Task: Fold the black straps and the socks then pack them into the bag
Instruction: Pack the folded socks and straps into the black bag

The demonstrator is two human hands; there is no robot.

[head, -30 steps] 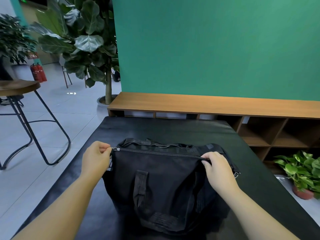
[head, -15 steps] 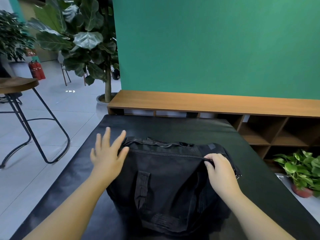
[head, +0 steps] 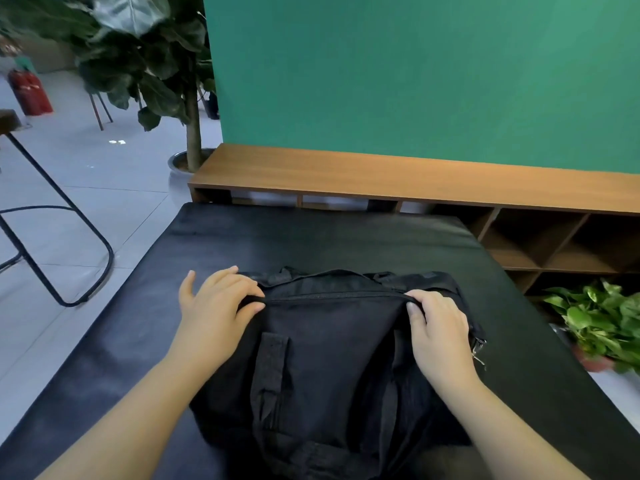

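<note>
A black fabric bag (head: 332, 358) lies on the black padded table (head: 311, 237), its top zipper drawn closed along the upper edge. My left hand (head: 218, 303) rests on the bag's left end, fingers laid over the corner by the zipper end. My right hand (head: 436, 323) grips the bag's right top edge, fingers curled over the fabric and thumb along the zipper line. A handle strap (head: 270, 368) runs down the bag's front. No socks or loose straps show outside the bag.
A low wooden shelf bench (head: 398, 178) runs behind the table against a green wall. A black metal stool (head: 52, 237) stands on the floor at left. A potted green plant (head: 599, 320) sits right of the table, and a large leafy plant (head: 145, 46) at back left.
My left hand let go of the zipper pull, lifted with fingers spread, then came down onto the bag's left end. The right hand kept its hold on the right edge.
</note>
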